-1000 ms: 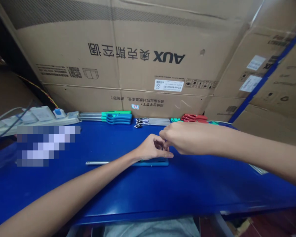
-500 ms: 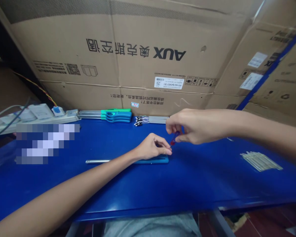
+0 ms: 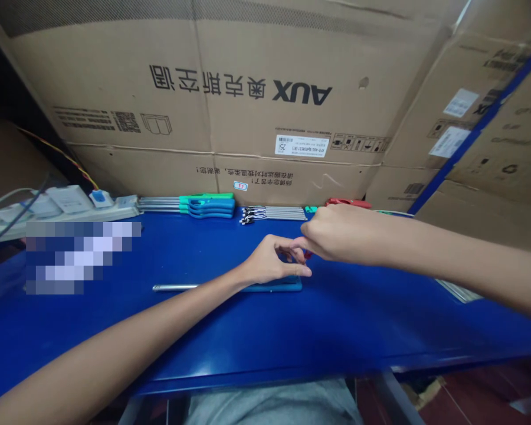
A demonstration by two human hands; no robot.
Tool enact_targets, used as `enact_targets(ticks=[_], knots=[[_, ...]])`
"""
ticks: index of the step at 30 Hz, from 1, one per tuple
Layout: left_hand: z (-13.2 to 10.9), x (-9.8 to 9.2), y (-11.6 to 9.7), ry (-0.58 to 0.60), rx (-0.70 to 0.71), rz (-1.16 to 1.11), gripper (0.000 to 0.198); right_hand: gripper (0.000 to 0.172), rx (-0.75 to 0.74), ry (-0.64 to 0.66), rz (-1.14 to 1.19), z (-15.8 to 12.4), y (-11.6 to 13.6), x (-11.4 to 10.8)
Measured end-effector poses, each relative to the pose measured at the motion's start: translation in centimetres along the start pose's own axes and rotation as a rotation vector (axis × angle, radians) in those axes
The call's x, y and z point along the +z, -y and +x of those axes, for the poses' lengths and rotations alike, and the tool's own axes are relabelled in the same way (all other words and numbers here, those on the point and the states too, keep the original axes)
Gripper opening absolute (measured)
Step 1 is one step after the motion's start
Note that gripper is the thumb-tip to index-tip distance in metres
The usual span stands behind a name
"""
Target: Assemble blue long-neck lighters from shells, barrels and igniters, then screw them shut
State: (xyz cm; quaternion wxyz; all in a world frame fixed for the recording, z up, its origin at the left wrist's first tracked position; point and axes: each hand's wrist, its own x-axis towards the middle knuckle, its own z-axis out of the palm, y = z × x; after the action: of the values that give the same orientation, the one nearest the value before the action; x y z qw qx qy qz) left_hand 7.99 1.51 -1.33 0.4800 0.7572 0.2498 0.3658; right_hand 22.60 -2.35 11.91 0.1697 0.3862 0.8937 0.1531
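Observation:
A long-nosed lighter (image 3: pixel 287 287) with a blue handle and a metal tube lies flat on the blue table, partly behind my left forearm. My left hand (image 3: pixel 269 260) is over its handle, thumb and fingers curled toward each other; anything small between them is hidden. Against those fingertips, my right hand (image 3: pixel 331 233) is closed round a small screwdriver (image 3: pixel 308 255). Only a bit of the screwdriver's red part shows below my right fingers; its tip is out of sight.
Lighters with green and blue handles (image 3: pixel 212 205) lie at the back, beside thin grey rods with wires (image 3: pixel 283 213). Red handles (image 3: pixel 349 203) show behind my right hand. A power strip (image 3: pixel 115 209) is at left, pale sticks (image 3: pixel 460 292) at right. Cardboard (image 3: pixel 230 130) walls the back.
My right hand has turned over and moved down and left, so its fingers now meet my left fingertips and cover most of the screwdriver. The lighter has stayed in place.

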Motion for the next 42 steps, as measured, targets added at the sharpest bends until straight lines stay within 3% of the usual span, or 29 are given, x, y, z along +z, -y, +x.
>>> enact_targets(ticks=[7,13,19,25,29,32,37,40,42], knots=[[-0.2,0.2,0.1,0.002,0.01,0.035,0.019,0.044,0.053,0.044,0.032,-0.2,0.0,0.4],[-0.3,0.2,0.5,-0.001,0.011,0.07,0.013,0.021,-0.008,0.017,0.316,-0.7,-1.7,-0.6],[-0.4,0.3,0.6,0.015,0.041,0.087,0.011,0.014,-0.062,-0.028,0.278,-0.8,-1.6,0.2],[-0.5,0.4,0.2,-0.009,0.067,0.084,0.017,0.027,0.057,0.013,0.107,-1.1,0.0,0.0],[-0.4,0.5,0.0,-0.017,0.044,0.076,0.019,0.036,0.084,-0.01,0.12,-0.3,0.6,0.2],[-0.5,0.5,0.1,-0.019,0.03,0.074,0.016,0.044,0.096,0.043,0.166,0.1,0.4,0.0],[-0.6,0.4,0.1,-0.029,0.008,0.074,0.016,0.025,-0.023,0.011,0.337,-0.5,-1.1,-1.0],[-0.6,0.4,0.1,-0.022,0.01,0.068,0.015,0.014,-0.021,-0.018,0.385,-1.0,-1.4,-0.9],[-0.6,0.5,0.2,-0.011,0.012,0.066,0.013,0.017,0.005,-0.044,0.351,-1.1,-1.2,-0.5]])
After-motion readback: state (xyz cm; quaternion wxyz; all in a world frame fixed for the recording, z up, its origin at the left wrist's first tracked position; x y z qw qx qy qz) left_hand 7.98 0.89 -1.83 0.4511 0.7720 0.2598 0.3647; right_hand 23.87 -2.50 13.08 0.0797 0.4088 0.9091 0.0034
